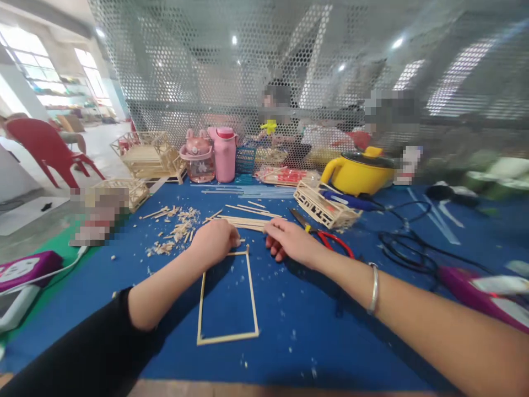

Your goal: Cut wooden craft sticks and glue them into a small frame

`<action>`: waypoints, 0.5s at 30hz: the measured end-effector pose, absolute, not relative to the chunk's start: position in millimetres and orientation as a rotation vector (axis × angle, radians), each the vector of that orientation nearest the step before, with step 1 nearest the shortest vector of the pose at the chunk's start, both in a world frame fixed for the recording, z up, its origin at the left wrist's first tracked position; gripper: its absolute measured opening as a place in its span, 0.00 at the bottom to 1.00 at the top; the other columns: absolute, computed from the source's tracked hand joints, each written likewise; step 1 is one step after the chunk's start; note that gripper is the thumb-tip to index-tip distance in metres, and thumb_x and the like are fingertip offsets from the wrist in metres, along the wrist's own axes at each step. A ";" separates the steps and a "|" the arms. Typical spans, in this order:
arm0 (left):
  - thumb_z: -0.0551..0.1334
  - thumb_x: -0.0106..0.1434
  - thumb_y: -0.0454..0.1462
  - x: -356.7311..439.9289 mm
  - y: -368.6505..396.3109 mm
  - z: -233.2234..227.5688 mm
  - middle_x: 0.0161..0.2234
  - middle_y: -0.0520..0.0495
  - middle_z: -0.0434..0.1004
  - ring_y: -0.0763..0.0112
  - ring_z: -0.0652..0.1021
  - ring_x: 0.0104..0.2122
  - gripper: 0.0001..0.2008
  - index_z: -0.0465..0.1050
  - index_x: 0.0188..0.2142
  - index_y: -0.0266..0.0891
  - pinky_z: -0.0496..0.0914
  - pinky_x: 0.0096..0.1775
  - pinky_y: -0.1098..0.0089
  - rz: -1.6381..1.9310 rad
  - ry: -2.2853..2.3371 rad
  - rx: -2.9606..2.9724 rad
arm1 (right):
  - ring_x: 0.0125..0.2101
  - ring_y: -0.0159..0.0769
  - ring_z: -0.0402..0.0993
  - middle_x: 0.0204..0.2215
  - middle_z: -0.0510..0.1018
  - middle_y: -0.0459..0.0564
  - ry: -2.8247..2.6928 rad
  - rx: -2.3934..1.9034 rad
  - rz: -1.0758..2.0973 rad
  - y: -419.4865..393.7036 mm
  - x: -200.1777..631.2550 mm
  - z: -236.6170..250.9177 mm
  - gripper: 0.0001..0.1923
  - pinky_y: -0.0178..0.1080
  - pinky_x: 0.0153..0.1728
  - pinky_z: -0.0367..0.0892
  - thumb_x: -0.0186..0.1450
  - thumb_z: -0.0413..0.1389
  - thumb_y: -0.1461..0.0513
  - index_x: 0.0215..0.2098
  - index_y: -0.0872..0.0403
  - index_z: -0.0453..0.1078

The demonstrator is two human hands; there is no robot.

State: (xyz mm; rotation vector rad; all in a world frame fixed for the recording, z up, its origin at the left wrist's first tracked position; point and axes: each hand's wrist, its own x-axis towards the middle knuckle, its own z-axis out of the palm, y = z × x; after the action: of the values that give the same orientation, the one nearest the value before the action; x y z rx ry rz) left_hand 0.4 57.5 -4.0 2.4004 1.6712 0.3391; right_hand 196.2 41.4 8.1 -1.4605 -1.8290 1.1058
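Behind the stick frame [253,292] and curled hands [212,242] [294,242], grip unclear, a pink flask [225,159] and yellow pot [360,176] hide their contents.

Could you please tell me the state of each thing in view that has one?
Left grip, fingers curled; hold unclear.
Right grip, fingers curled near the loose sticks; hold unclear.
Wooden frame, lying flat; one corner hidden.
Loose sticks, lying roughly bundled.
Wood shavings, scattered.
Red-handled tool, lying down.
Yellow pot, upright, lid on.
Pink bottle, upright.
Red chair, upright.
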 end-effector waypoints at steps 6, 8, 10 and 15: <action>0.52 0.63 0.38 -19.9 54.7 -2.7 0.37 0.44 0.76 0.66 0.74 0.38 0.12 0.72 0.37 0.36 0.67 0.43 0.67 1.119 1.694 2.133 | 0.34 0.40 0.73 0.34 0.76 0.52 -1.910 -0.910 -0.247 -21.4 247.2 42.0 0.11 0.44 0.40 0.68 0.62 0.49 0.56 0.39 0.50 0.69; 0.52 0.63 0.39 -30.0 49.9 0.5 0.35 0.46 0.76 0.67 0.74 0.36 0.13 0.71 0.40 0.36 0.68 0.41 0.68 1.255 1.671 1.981 | 0.34 0.39 0.72 0.36 0.75 0.54 -1.612 -1.061 -0.410 -13.1 272.4 45.9 0.13 0.43 0.39 0.68 0.64 0.44 0.61 0.41 0.53 0.68; 0.54 0.62 0.40 -38.1 44.0 1.3 0.34 0.48 0.76 0.70 0.74 0.33 0.17 0.68 0.48 0.35 0.68 0.40 0.69 1.297 1.608 1.886 | 0.38 0.42 0.72 0.39 0.74 0.59 -1.573 -1.298 -0.462 11.3 296.8 48.8 0.15 0.42 0.41 0.67 0.60 0.46 0.65 0.43 0.57 0.68; 0.55 0.61 0.40 -44.1 30.0 -6.3 0.37 0.46 0.78 0.68 0.76 0.37 0.17 0.73 0.47 0.37 0.68 0.43 0.68 1.185 1.488 2.004 | 0.49 0.52 0.66 0.50 0.70 0.66 -2.067 -1.829 -0.242 81.7 333.1 51.1 0.31 0.45 0.47 0.61 0.50 0.61 0.62 0.52 0.60 0.64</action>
State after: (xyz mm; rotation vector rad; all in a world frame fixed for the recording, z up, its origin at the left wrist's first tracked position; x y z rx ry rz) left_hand -44.1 30.0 -6.3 2.0043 1.4876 1.1847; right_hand 333.1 81.7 51.1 -1.8288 -2.0670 -0.2421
